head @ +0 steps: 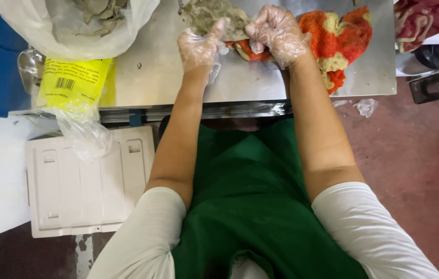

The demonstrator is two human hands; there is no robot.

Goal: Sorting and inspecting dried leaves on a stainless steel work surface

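Cloth [214, 18], grey-green and crumpled, sits at the far edge of the metal table [152, 77], and we hold it with both hands. Our left hand [199, 46] in its thin clear glove pinches the near edge of it, thumb up against the fingers. Our right hand [279, 33], gloved too, is curled shut in a fist on the spot where the grey piece meets the red and orange towel [341, 36]. We think the cloth is soft, floppy and light, so it will sag and fold if we lift it by one corner; two hands on the edges look best. The gloves may slip a bit on it. The towel lies just to the right, touching it. Farther left a clear plastic bag [49, 26] holds more grey stuff, with a yellow packet [72, 82] below it. A white plastic panel [90, 181] lies lower down.
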